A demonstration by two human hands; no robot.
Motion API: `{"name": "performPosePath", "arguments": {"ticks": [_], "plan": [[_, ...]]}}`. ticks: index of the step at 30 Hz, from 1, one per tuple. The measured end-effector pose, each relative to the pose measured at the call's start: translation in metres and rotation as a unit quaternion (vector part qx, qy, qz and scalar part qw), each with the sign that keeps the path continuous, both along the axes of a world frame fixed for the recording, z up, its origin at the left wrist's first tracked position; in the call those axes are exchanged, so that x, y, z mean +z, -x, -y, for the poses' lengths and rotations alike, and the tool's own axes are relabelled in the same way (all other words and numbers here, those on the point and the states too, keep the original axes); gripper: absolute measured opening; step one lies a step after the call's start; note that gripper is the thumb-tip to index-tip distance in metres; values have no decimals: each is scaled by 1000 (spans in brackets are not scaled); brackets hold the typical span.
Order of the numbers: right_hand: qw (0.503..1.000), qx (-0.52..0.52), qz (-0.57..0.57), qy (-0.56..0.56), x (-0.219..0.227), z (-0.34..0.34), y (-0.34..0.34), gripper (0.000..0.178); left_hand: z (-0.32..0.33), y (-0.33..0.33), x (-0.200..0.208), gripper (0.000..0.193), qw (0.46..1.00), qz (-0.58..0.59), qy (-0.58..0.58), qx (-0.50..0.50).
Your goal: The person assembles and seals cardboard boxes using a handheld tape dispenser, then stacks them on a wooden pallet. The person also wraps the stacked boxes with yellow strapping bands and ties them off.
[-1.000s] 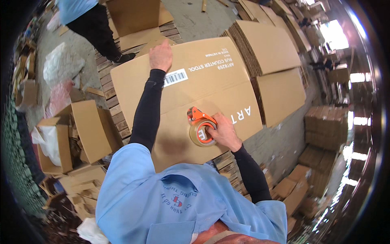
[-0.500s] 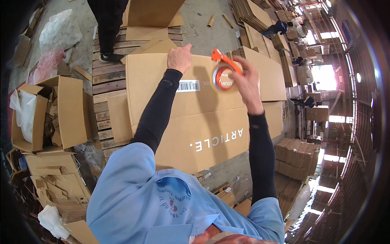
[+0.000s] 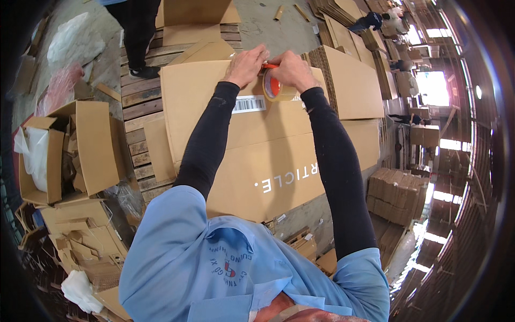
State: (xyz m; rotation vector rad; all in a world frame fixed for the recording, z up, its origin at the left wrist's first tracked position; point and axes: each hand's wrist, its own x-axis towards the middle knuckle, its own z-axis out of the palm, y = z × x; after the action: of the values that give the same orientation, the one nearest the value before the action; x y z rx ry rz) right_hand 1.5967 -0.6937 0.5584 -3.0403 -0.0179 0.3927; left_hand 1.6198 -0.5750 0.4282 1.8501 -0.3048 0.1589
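A large brown cardboard box [image 3: 236,172] lies in front of me, with a white barcode label [image 3: 249,103] on its top. At the far edge of the box, my right hand [image 3: 294,70] is closed on an orange tape dispenser [image 3: 272,85] that carries a roll of clear tape. My left hand [image 3: 245,67] is close beside the dispenser at the same edge. Its fingers are bent together, and whatever may be between them cannot be made out.
The box rests over a wooden pallet [image 3: 142,99]. To the left stands an open carton [image 3: 96,145] with packing scraps. Stacked flat cardboard [image 3: 351,88] adjoins the box on the right. A person in dark trousers [image 3: 140,32] stands beyond the pallet.
My right hand has brought the tape dispenser left and away from me to the far edge. My left hand has stopped pointing and curled its fingers beside it. The person beyond has shifted slightly.
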Motion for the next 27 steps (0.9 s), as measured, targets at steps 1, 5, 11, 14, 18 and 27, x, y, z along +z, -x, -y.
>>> {"name": "performPosePath", "arguments": {"ticks": [1, 5, 11, 14, 18, 27], "plan": [[1000, -3, 7, -6, -2, 2, 8, 29, -1, 2, 1, 36, 1000, -7, -22, -15], [1000, -6, 6, -13, 5, 4, 35, 30, -2, 5, 13, 34, 990, -26, -124, -69], [999, 3, 16, -30, 11, 11, 92, 29, 10, 6, 8, 40, 963, -7, -264, -45], [999, 20, 30, -29, 17, 12, 134, 27, 17, 3, 0, 43, 962, -10, -272, 5], [994, 41, 63, -81, 28, 20, 185, 23, 14, 8, 9, 42, 961, -19, -275, 34], [994, 16, 73, -76, 37, 33, 302, 29, 14, 3, 5, 46, 949, 0, -313, 45]]}}
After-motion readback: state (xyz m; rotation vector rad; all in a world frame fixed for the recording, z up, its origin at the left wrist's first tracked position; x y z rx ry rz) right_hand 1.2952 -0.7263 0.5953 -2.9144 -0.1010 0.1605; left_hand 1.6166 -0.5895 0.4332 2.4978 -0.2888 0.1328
